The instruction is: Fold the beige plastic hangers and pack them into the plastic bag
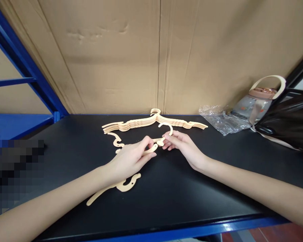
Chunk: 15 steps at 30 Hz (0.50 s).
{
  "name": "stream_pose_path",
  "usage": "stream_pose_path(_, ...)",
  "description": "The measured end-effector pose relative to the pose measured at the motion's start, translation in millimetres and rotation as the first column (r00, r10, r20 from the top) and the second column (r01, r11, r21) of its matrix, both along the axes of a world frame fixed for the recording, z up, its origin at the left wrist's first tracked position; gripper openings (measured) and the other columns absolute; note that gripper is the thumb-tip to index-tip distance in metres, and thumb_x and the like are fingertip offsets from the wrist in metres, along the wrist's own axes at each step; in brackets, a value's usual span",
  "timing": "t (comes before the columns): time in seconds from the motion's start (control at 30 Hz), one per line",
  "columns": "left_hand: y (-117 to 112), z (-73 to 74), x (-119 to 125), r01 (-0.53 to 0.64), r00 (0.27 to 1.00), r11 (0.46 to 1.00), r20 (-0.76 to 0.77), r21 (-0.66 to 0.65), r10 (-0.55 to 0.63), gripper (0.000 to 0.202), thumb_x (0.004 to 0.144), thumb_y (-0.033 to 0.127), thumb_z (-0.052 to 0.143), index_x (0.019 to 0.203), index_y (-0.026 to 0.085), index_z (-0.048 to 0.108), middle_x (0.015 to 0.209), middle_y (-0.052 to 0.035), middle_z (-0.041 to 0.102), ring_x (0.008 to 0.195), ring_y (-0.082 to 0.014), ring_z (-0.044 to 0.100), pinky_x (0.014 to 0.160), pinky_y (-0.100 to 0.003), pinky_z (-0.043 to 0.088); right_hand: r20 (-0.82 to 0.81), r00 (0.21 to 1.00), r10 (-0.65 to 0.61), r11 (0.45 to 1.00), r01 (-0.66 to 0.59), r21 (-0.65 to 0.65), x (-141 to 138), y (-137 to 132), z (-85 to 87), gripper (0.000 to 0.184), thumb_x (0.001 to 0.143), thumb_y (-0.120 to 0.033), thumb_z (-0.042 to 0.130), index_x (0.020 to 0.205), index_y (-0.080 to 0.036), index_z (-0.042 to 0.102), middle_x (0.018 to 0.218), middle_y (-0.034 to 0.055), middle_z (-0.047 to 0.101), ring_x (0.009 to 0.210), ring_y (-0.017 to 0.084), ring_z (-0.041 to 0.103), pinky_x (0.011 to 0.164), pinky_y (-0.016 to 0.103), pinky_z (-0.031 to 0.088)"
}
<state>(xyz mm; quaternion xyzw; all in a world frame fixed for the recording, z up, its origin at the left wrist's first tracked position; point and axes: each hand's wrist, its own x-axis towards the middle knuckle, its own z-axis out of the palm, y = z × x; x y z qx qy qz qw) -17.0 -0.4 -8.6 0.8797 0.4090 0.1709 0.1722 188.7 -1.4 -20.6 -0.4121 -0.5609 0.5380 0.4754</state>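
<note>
Between the fingers of my right hand (179,144) is a cream plastic hanger hook (171,129), its curve pointing up and its rounded base towards the left. My left hand (137,155) pinches a cream hanger arm (152,149) whose end has a small hole. The hole end and the hook's base are close together; whether they touch, I cannot tell. Beyond my left wrist lies a curved hanger piece (114,137), partly hidden. Another curved hanger piece (126,186) rests on the black tabletop (181,198) below my left forearm.
A stack of cream hangers (155,120) lies at the back against the cardboard wall (111,60). Crumpled clear plastic (217,119) and a clear bottle (255,104) with a handle stand at the right, beside a dark bag (290,121). A blue metal frame (32,70) rises at the left.
</note>
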Motion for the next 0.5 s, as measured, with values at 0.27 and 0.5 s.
stream_pose_path(0.27, 8.4, -6.0, 2.6, 0.043, 0.938, 0.938, 0.337, -0.344, 0.080, 0.014, 0.084, 0.033, 0.056, 0.085, 0.021, 0.050, 0.072, 0.0043, 0.054, 0.068, -0.0127, 0.056, 0.065, -0.024, 0.045, -0.077, 0.996, 0.046, 0.997, -0.050, -0.056, 4.1, -1.5, 2.8, 0.019, 0.079, -0.035, 0.069, 0.085, -0.018, 0.063, 0.080, 0.0001, 0.066, 0.075, 0.011, 0.061, 0.072, 0.026, 0.046)
stream_pose_path(0.5, 4.0, -4.7, 5.0, 0.114, 0.911, 0.897, 0.405, -0.428, 0.078, 0.008, 0.080, 0.020, 0.056, 0.088, 0.019, 0.054, 0.082, -0.0011, 0.070, 0.076, -0.0146, 0.065, 0.074, -0.027, 0.050, -0.127, 0.985, 0.118, 0.985, -0.133, -0.111, 5.1, -2.0, 3.0, 0.018, 0.080, -0.033, 0.070, 0.087, -0.017, 0.064, 0.078, 0.0006, 0.066, 0.073, 0.010, 0.061, 0.076, 0.026, 0.049)
